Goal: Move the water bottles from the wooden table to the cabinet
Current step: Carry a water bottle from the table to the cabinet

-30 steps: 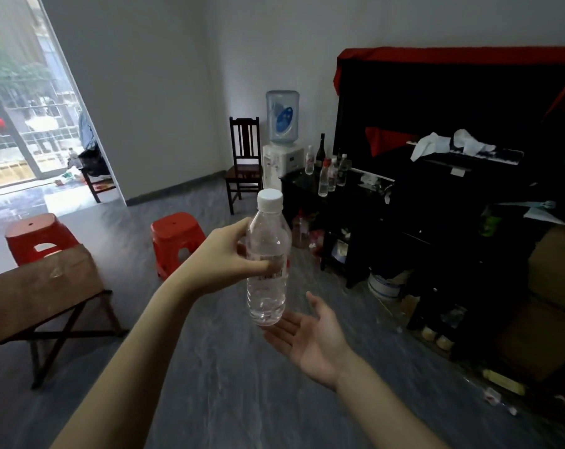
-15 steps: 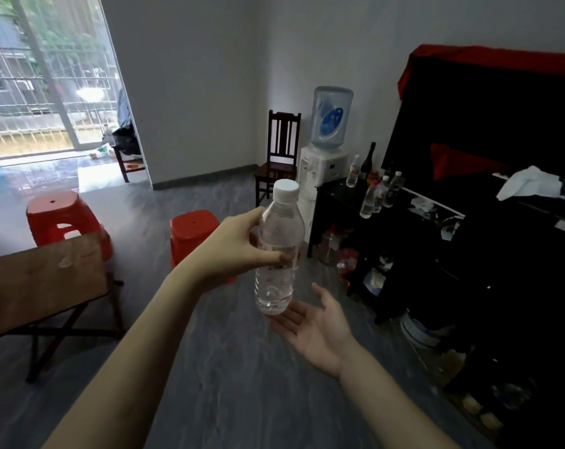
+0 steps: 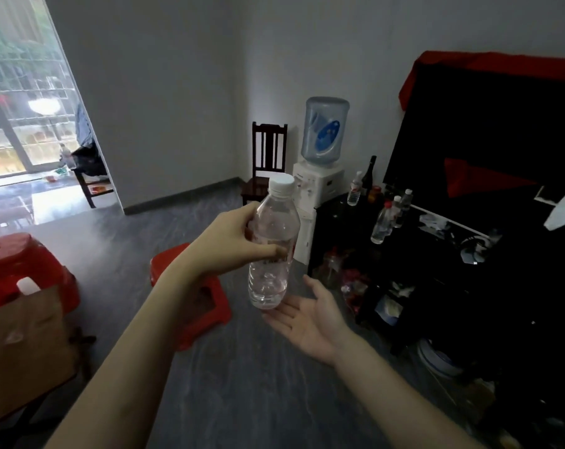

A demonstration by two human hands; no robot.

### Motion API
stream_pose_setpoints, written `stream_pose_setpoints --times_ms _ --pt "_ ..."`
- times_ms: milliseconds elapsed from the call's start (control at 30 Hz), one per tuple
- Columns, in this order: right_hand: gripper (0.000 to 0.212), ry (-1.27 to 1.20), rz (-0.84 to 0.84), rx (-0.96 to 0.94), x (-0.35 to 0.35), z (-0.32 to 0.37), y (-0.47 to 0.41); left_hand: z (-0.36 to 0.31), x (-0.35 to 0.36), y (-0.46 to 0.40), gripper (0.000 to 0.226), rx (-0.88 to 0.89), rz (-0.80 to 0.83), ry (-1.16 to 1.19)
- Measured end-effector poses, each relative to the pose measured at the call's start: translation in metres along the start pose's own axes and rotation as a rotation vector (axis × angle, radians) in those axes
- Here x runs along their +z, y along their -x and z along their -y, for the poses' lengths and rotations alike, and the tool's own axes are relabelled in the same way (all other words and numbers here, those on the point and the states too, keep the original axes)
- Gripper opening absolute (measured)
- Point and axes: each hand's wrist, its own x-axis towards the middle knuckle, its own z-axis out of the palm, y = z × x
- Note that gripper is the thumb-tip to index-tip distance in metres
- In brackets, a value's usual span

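While gripped upright at mid-body by the left hand [image 3: 232,244], the bottle [image 3: 272,244] is carried with the cabinet [image 3: 339,228] at two o'clock, the right hand [image 3: 310,319] held flat, empty, just below.

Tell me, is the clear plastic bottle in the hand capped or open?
Capped: a white screw cap sits on the clear plastic bottle.

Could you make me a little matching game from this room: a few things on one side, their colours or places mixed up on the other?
Things:
1. water bottle
2. stool
3. water dispenser
4. chair

Descriptions:
A. dark wood, against the far wall
B. red plastic, on the floor
C. held upright in the left hand
D. white, with a blue jug on top

Pairs: 1-C, 2-B, 3-D, 4-A
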Motion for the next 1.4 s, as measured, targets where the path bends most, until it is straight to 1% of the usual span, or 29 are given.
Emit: stream_pose_setpoints --times_ms 200,333,633,767,933,1167,1400 --pt "0.068 0.001 -0.050 -0.010 0.009 0.044 -0.065 0.047 -0.013 -0.076 0.060 0.030 0.024 0.016" --pt "0.069 -0.018 -0.086 -0.021 0.000 0.078 -0.114 0.073 -0.007 -0.137 0.060 0.038 0.084 0.026" --pt "0.072 -0.125 -0.117 -0.077 -0.024 0.201 -0.241 0.112 0.013 -0.327 0.063 0.089 0.188 0.018" --pt "0.070 -0.141 -0.099 -0.091 -0.034 0.253 -0.286 0.130 0.018 -0.396 0.062 0.097 0.199 0.041" --pt "0.066 -0.162 -0.100 -0.086 -0.047 0.296 -0.337 0.156 0.025 -0.468 0.063 0.083 0.237 0.051" --pt "0.068 -0.188 -0.141 -0.090 -0.066 0.349 -0.423 0.207 0.044 -0.565 0.062 0.103 0.301 0.060" --pt "0.069 -0.199 -0.186 -0.177 -0.063 0.425 -0.521 0.259 0.037 -0.691 0.062 0.145 0.362 0.051"
